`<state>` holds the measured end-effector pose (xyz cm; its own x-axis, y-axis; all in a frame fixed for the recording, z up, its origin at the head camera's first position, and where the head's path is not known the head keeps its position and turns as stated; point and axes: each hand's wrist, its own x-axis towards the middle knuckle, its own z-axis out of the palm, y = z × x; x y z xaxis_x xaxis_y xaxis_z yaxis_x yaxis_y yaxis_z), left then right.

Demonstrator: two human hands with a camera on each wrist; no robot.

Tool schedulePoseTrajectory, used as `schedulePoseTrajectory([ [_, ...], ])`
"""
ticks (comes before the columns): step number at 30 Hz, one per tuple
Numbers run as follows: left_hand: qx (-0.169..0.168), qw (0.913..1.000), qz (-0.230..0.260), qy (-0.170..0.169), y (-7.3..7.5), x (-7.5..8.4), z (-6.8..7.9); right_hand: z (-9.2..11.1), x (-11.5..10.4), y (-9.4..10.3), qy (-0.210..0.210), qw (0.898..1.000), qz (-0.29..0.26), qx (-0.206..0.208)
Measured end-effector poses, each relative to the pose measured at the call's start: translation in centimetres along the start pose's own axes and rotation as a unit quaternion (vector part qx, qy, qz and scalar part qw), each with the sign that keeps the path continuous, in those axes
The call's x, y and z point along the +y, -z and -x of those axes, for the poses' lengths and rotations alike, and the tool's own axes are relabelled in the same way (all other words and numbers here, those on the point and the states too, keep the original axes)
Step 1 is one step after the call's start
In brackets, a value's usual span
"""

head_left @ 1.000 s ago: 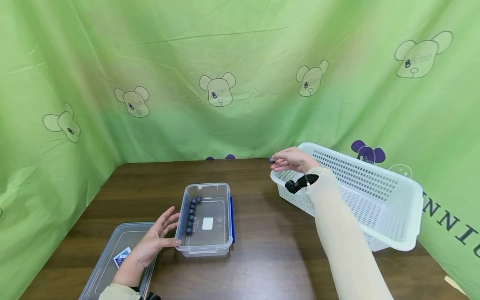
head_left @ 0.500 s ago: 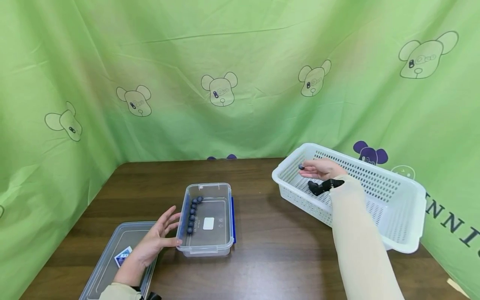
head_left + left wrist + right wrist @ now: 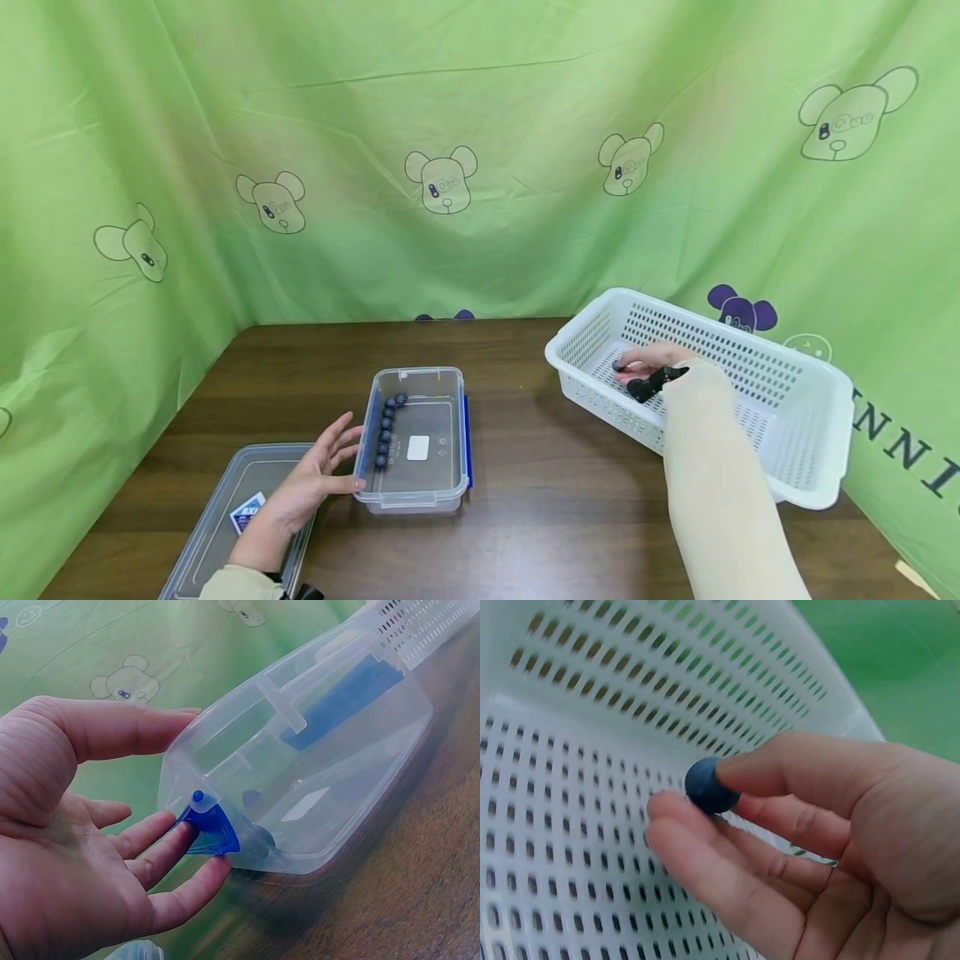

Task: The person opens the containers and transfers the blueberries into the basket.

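My right hand [image 3: 651,358] is down inside the white perforated basket [image 3: 813,425], pinching a blueberry [image 3: 709,784] between thumb and fingers. In the right wrist view the berry is round and dark blue, just over the basket's slotted floor. My left hand [image 3: 311,475] rests against the left side of a clear plastic box [image 3: 438,487], its fingers spread and loosely extended. The left wrist view has those fingertips at a blue latch [image 3: 210,829] on the box's side, the thumb along the rim. A line of several blueberries [image 3: 385,436] lies along the box's left inner wall.
A clear lid [image 3: 251,475] with a blue-and-white label lies on the brown wooden table [image 3: 525,533], partly under the left forearm. Another blue latch [image 3: 468,442] hangs from the box's right side. A green printed curtain [image 3: 480,258] closes off the back and sides.
My right hand has moved rightward from over the basket's left rim, then down into the basket, still pinching the blueberry. The left hand and the box have stayed in place.
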<state>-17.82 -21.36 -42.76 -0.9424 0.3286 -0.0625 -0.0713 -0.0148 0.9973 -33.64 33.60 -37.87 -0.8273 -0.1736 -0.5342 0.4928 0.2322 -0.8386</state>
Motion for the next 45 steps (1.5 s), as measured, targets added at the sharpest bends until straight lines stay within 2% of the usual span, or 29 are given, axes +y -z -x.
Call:
schedulePoseTrajectory([
  [2, 0.002, 1.0000, -0.001, 0.001, 0.0, 0.0, -0.1, 0.5, 0.2, 0.0, -0.004, 0.997, 0.067, 0.027],
  [3, 0.004, 1.0000, -0.001, 0.002, 0.0, 0.0, -0.1, 0.7, 0.3, -0.1, -0.007, 0.993, 0.110, 0.047],
  [5, 0.005, 1.0000, -0.002, 0.001, 0.1, 0.0, -0.1, 0.8, 0.3, -0.1, -0.014, 0.987, 0.154, 0.050],
  [9, 0.002, 1.0000, -0.001, 0.001, 0.1, 0.0, -0.2, 0.2, 0.2, 0.1, -0.037, 0.986, 0.161, 0.026],
  [11, 0.000, 1.0000, 0.001, 0.002, 0.1, -0.1, -0.2, 0.1, 0.2, 0.2, -0.040, 0.987, 0.155, 0.022],
  [14, 0.000, 1.0000, 0.006, 0.002, 0.1, -0.1, -0.2, 0.2, 0.3, 0.1, -0.027, 0.990, 0.129, 0.042],
  [16, 0.000, 1.0000, 0.008, 0.002, 0.0, -0.1, -0.1, 0.2, 0.3, 0.1, -0.017, 0.995, 0.085, 0.046],
  [19, -0.001, 0.9999, 0.010, 0.002, 0.0, -0.1, -0.1, 0.0, -0.1, 0.1, 0.002, 1.000, 0.022, 0.016],
  [21, -0.001, 0.9999, 0.010, 0.001, 0.0, -0.1, -0.1, -0.3, -0.6, -0.1, -0.006, 1.000, -0.026, 0.001],
  [24, -0.001, 0.9999, 0.010, 0.002, 0.0, -0.1, -0.1, -0.8, -1.7, -0.5, -0.005, 0.999, -0.041, -0.009],
  [30, -0.003, 1.0000, 0.008, 0.002, 0.0, 0.0, 0.0, -0.7, -4.5, -2.2, 0.062, 0.998, -0.012, -0.022],
  [36, 0.001, 1.0000, 0.004, 0.002, 0.0, 0.0, 0.0, 0.1, -7.7, -4.7, 0.138, 0.990, -0.006, -0.020],
  [40, 0.000, 1.0000, 0.005, 0.004, 0.0, 0.0, 0.0, 0.6, -9.1, -6.6, 0.165, 0.986, 0.003, -0.026],
  [45, 0.001, 1.0000, 0.005, 0.003, -0.1, 0.0, 0.0, 0.7, -10.2, -9.3, 0.176, 0.984, 0.007, -0.033],
])
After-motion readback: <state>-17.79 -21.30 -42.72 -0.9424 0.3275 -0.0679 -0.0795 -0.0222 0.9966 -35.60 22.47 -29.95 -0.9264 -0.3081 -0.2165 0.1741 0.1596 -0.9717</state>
